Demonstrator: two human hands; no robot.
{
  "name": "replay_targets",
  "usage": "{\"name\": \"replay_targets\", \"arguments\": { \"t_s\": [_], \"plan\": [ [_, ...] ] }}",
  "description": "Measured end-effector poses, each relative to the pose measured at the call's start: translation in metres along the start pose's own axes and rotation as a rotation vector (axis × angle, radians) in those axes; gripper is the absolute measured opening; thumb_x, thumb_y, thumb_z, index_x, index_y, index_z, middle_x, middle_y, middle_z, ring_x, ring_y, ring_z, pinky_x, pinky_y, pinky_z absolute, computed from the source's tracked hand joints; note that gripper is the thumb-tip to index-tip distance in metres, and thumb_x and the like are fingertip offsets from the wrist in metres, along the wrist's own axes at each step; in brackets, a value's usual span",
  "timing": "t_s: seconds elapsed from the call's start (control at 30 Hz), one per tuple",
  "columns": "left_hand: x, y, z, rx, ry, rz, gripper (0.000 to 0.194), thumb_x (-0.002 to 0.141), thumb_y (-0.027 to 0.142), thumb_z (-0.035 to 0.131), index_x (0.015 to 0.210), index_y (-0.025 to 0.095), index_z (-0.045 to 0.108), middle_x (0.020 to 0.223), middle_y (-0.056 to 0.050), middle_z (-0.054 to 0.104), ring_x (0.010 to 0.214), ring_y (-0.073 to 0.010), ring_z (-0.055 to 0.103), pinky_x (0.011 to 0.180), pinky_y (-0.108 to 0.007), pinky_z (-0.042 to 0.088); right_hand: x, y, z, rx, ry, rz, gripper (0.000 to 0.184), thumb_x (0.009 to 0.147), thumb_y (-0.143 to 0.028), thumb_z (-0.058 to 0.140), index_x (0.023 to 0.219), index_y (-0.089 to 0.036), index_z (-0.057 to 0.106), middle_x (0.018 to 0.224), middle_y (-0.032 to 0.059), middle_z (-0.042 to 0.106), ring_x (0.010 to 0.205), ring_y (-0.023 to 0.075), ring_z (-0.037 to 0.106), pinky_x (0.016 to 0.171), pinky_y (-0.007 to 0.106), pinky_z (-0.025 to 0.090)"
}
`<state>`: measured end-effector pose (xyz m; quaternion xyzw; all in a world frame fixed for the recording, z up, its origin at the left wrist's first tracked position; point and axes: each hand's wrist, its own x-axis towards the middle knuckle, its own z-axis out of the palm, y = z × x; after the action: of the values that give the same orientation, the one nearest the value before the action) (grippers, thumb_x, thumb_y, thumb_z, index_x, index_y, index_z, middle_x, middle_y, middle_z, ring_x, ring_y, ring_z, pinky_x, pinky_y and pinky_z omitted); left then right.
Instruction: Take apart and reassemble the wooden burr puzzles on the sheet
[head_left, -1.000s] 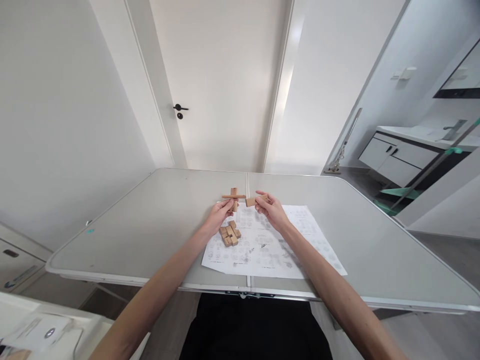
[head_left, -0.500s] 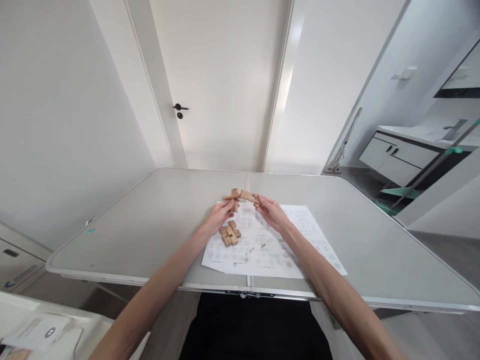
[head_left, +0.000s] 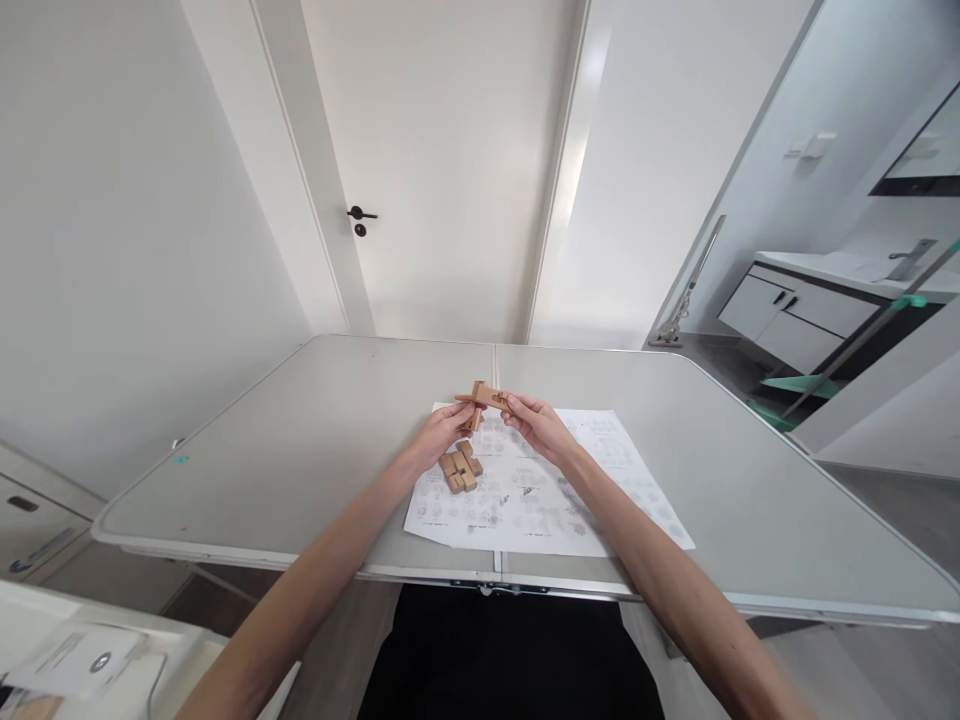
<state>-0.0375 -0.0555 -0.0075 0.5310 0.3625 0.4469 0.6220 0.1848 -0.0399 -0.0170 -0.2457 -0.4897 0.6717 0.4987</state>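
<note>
My left hand (head_left: 441,435) is closed on a few joined wooden puzzle pieces (head_left: 475,420), held above the far edge of the printed sheet. My right hand (head_left: 536,422) pinches the end of a notched wooden puzzle piece (head_left: 491,397) that lies against the pieces in the left hand. Whether these pieces interlock or only touch, I cannot tell. Below the left hand, several more wooden pieces (head_left: 460,468) lie close together on the left part of the white printed sheet (head_left: 525,525). Fingers hide part of the held pieces.
The sheet lies on a pale grey folding table (head_left: 300,450) with a metal rim and a centre seam. Beyond the table are a white door (head_left: 442,170) and walls. A white stand (head_left: 97,660) is at lower left; a mop (head_left: 686,285) and washbasin cabinet (head_left: 802,310) are at right.
The right hand's piece has moved slightly left, closer against the pieces in the left hand. Those pieces have tilted. The loose pieces and sheet stay where they were.
</note>
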Motion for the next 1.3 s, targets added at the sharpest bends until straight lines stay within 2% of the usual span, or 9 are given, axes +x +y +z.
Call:
{"name": "replay_targets", "arguments": {
  "t_s": [0.17,0.33,0.43,0.53,0.6,0.87,1.07,1.3],
  "plan": [
    [-0.002,0.002,0.005,-0.032,-0.093,0.006,0.038,0.09,0.051,0.071,0.091,0.013,0.068,0.082,-0.003,0.056,0.074,-0.0124,0.052,0.068,-0.025,0.045,-0.001,0.001,0.002,-0.008,-0.006,0.013,0.04,0.083,-0.045,0.082,0.115,-0.021,0.079,0.093,0.0055,0.075,0.079,0.015,0.064,0.086,0.031,0.056],
    [-0.006,0.007,0.008,-0.012,-0.144,0.025,0.04,0.092,0.052,0.068,0.083,0.014,0.062,0.08,-0.002,0.054,0.073,-0.012,0.054,0.071,-0.025,0.047,0.0,0.007,0.002,0.012,-0.04,0.022,0.044,0.08,-0.042,0.086,0.119,-0.023,0.078,0.112,0.0074,0.076,0.095,0.0191,0.069,0.098,0.037,0.055],
    [-0.008,0.009,0.009,0.005,-0.168,-0.005,0.041,0.092,0.054,0.067,0.087,0.014,0.061,0.084,-0.004,0.057,0.069,-0.0113,0.056,0.063,-0.024,0.046,0.001,0.01,0.0,-0.029,0.007,-0.025,0.04,0.078,-0.041,0.087,0.113,-0.023,0.079,0.103,0.0058,0.077,0.089,0.0182,0.069,0.093,0.036,0.055],
    [-0.011,0.01,0.01,0.04,-0.183,-0.052,0.044,0.094,0.059,0.062,0.1,0.015,0.061,0.091,-0.005,0.061,0.055,-0.0074,0.051,0.047,-0.022,0.036,0.003,0.011,-0.001,-0.07,0.071,-0.069,0.037,0.077,-0.043,0.087,0.108,-0.023,0.078,0.097,0.0046,0.076,0.082,0.0165,0.066,0.086,0.035,0.055],
    [-0.012,0.011,0.012,0.04,-0.186,-0.061,0.044,0.094,0.059,0.062,0.103,0.016,0.06,0.092,-0.004,0.06,0.05,-0.0052,0.046,0.042,-0.021,0.031,0.003,0.011,-0.001,-0.078,0.083,-0.086,0.037,0.077,-0.044,0.087,0.106,-0.023,0.078,0.095,0.0042,0.075,0.081,0.0164,0.066,0.086,0.035,0.055],
    [-0.012,0.014,0.01,-0.045,-0.206,-0.049,0.04,0.091,0.053,0.069,0.096,0.015,0.057,0.09,0.001,0.054,0.05,-0.0016,0.038,0.045,-0.018,0.032,0.002,0.009,-0.001,-0.165,0.054,-0.133,0.038,0.078,-0.047,0.085,0.104,-0.022,0.075,0.094,0.0037,0.073,0.078,0.0169,0.065,0.084,0.038,0.054],
    [-0.013,0.017,0.011,-0.099,-0.187,-0.086,0.039,0.09,0.05,0.072,0.096,0.015,0.056,0.088,0.001,0.054,0.051,-0.0025,0.035,0.046,-0.017,0.032,0.001,0.009,0.0,-0.198,0.058,-0.168,0.04,0.078,-0.05,0.084,0.104,-0.022,0.074,0.094,0.004,0.072,0.076,0.0166,0.063,0.08,0.037,0.053],
    [-0.014,0.017,0.01,-0.06,-0.197,-0.095,0.042,0.088,0.054,0.072,0.098,0.015,0.058,0.085,0.002,0.053,0.05,-0.0021,0.036,0.047,-0.018,0.031,-0.003,0.002,-0.001,-0.168,-0.003,-0.087,0.038,0.078,-0.048,0.085,0.103,-0.021,0.073,0.086,0.002,0.07,0.074,0.0154,0.061,0.08,0.033,0.05]
  ]
}}
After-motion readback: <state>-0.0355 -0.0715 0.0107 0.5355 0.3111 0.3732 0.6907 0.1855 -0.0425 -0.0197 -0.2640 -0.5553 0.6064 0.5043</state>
